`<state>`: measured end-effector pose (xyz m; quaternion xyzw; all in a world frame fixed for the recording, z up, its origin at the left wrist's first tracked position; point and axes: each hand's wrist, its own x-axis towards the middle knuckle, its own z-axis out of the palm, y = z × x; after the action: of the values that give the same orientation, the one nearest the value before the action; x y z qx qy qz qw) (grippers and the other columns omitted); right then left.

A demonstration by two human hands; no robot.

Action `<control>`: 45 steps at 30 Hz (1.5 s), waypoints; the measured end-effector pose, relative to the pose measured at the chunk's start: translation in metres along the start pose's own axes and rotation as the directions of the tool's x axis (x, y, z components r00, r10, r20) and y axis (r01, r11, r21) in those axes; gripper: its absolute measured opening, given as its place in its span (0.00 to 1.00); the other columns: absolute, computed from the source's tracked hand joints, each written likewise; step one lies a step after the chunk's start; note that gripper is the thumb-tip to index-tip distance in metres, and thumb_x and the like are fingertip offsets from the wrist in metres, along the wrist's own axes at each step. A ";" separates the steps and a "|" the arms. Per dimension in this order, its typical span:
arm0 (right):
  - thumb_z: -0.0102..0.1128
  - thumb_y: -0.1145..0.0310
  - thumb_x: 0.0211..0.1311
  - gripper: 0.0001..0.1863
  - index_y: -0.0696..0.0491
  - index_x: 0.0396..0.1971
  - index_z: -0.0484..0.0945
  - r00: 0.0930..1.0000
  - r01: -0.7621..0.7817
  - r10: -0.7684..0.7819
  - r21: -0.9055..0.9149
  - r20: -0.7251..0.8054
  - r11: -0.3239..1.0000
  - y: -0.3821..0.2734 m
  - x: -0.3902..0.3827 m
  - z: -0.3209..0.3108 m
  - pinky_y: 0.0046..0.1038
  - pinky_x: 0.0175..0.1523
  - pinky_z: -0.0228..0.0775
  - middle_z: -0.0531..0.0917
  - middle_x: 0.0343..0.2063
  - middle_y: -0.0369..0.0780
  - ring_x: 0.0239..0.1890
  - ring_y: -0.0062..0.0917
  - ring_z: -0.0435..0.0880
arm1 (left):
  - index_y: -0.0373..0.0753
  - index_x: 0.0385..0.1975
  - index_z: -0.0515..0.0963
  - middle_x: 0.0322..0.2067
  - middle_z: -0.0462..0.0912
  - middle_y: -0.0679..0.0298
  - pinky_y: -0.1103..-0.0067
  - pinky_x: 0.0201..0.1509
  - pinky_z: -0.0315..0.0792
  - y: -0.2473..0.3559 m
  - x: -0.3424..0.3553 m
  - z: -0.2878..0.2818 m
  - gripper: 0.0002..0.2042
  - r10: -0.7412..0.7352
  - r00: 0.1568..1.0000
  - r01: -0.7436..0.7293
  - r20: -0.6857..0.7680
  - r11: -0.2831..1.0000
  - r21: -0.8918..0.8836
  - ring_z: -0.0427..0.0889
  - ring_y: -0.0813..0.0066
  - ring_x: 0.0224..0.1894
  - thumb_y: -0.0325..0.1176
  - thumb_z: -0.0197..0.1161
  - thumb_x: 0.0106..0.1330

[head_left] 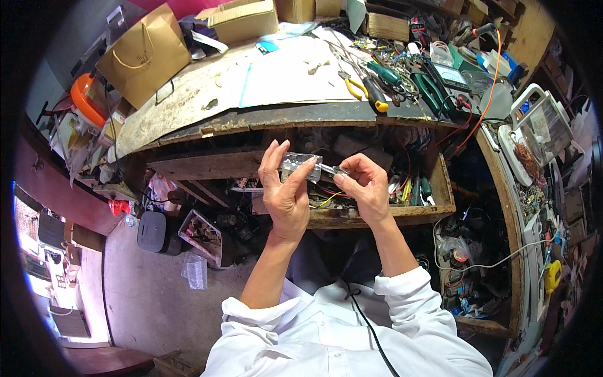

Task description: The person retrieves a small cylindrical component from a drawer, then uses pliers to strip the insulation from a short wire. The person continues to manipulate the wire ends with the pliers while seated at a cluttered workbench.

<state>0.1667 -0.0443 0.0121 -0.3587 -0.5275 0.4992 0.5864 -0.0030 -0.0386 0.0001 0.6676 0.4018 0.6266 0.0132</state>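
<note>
Both hands are raised over an open wooden drawer (402,213). My left hand (286,204) pinches a small clear plastic bag (301,164) between thumb and fingers. What lies inside the bag is too small to make out. My right hand (369,188) has thumb and forefinger closed on the end of a thin silvery rod-like piece (326,168). Its other end reaches the bag's edge; whether it is inside cannot be told. Below the hands, pliers and screwdriver-like tools with green and yellow handles (416,190) lie in the drawer.
On the workbench lie a white sheet (295,75), yellow-handled pliers (355,87), a screwdriver (377,97) and green-handled tools (430,94). A paper bag (144,58) stands at left. An orange cable (490,94) hangs at right. A dark bin (154,231) stands on the floor.
</note>
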 end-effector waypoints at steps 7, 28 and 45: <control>0.70 0.72 0.62 0.09 0.57 0.37 0.78 1.000 0.015 -0.015 0.007 0.016 1.000 0.002 0.001 -0.003 0.15 0.35 0.72 0.81 0.28 0.32 0.29 0.11 0.79 | 0.48 0.45 0.89 0.61 0.76 0.56 0.64 0.72 0.63 0.000 0.000 0.000 0.23 -0.011 1.000 0.011 0.006 1.000 -0.008 0.69 0.54 0.69 0.11 0.64 0.54; 0.71 0.72 0.62 0.10 0.57 0.37 0.77 1.000 -0.009 0.010 -0.010 0.015 1.000 0.003 0.001 -0.003 0.15 0.35 0.71 0.81 0.28 0.31 0.29 0.11 0.79 | 0.48 0.46 0.88 0.61 0.76 0.55 0.64 0.71 0.64 0.000 -0.003 -0.003 0.24 -0.015 1.000 0.015 0.004 1.000 0.000 0.70 0.53 0.69 0.11 0.64 0.53; 0.72 0.74 0.60 0.11 0.56 0.38 0.78 1.000 -0.016 0.016 0.015 0.001 1.000 0.004 0.001 -0.001 0.13 0.33 0.65 0.79 0.29 0.30 0.29 0.08 0.74 | 0.48 0.45 0.89 0.61 0.76 0.56 0.65 0.71 0.64 0.001 -0.003 -0.003 0.24 -0.013 1.000 0.013 0.017 1.000 -0.005 0.69 0.53 0.69 0.11 0.65 0.52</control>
<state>0.1663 -0.0423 0.0085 -0.3582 -0.5211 0.5082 0.5846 -0.0049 -0.0422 -0.0010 0.6703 0.4044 0.6219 0.0223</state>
